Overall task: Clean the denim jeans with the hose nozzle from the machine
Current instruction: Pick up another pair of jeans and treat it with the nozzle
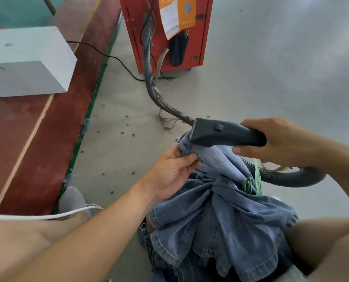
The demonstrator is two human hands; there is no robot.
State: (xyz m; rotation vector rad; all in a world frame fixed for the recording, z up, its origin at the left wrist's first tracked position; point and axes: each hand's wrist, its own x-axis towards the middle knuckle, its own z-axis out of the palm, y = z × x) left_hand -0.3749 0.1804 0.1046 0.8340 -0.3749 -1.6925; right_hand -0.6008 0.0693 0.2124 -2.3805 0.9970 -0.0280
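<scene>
Blue denim jeans (220, 216) lie bunched over my lap, with one leg end lifted up. My left hand (173, 167) pinches that lifted hem from the left. My right hand (279, 141) grips the handle of the dark grey hose nozzle (220, 133), whose wide mouth sits on the raised hem. A grey ribbed hose (149, 64) runs from the nozzle up to the red machine (206, 27) at the top, and another stretch loops behind my right wrist.
A white block (27, 64) rests on a red-brown platform (27, 139) at the left. A black cable (112, 57) crosses the grey floor toward the machine. A white cord (47, 215) lies over my left leg. Small dark bits of fluff dot the floor.
</scene>
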